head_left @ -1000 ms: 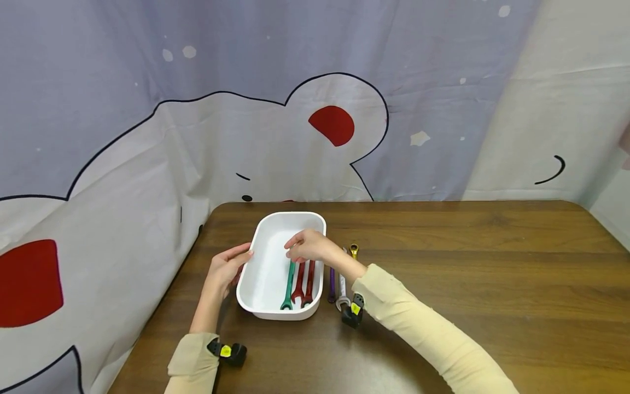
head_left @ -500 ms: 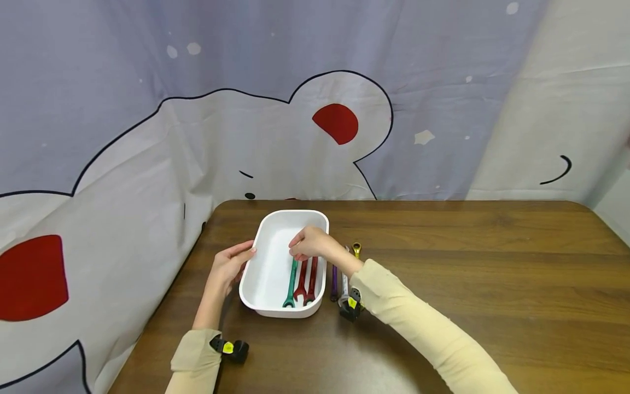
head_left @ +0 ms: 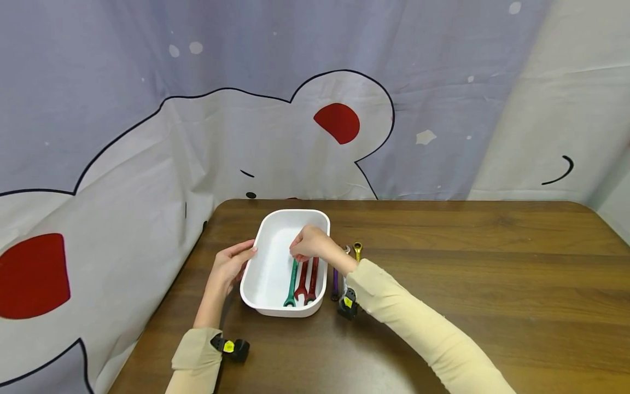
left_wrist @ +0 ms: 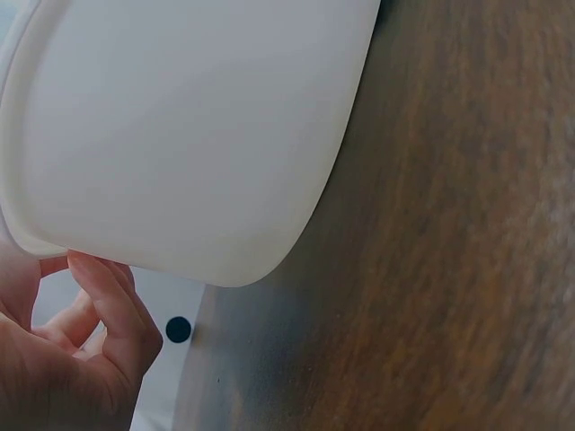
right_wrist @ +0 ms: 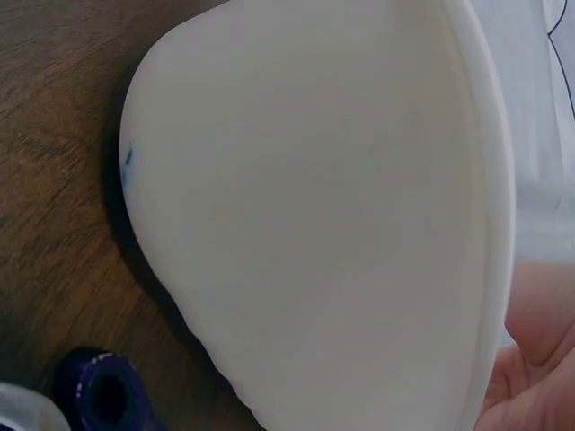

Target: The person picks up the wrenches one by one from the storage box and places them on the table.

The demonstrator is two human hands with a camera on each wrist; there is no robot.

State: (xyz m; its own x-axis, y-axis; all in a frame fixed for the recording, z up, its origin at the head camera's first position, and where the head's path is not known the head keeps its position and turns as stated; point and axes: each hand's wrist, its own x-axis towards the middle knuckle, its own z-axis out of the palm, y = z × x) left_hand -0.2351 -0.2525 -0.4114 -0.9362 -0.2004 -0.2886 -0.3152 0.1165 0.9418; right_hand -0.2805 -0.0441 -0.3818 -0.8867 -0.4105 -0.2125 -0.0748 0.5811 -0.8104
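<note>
A white plastic tray (head_left: 268, 273) stands on the table at the left. My left hand (head_left: 228, 268) grips its left side, thumb on the rim and fingers against the outer wall, as the left wrist view also shows. Inside the tray lie a green wrench (head_left: 291, 284) and two red wrenches, one (head_left: 301, 284) beside the green and the other (head_left: 312, 282) along the right wall. My right hand (head_left: 312, 243) reaches over the right rim, its fingertips pinched together at the far end of the green wrench. That hand hides the far ends of all three wrenches.
Right of the tray lie a purple wrench (head_left: 335, 284), a silver wrench (head_left: 347, 249) and a gold wrench (head_left: 357, 250), partly covered by my right forearm. The wooden table (head_left: 472, 273) extends to the right. A printed curtain (head_left: 236, 137) hangs behind it.
My right fingers, a little spread before, have drawn together at the green wrench's far end. The left hand keeps its hold on the tray. The head view has shifted slightly.
</note>
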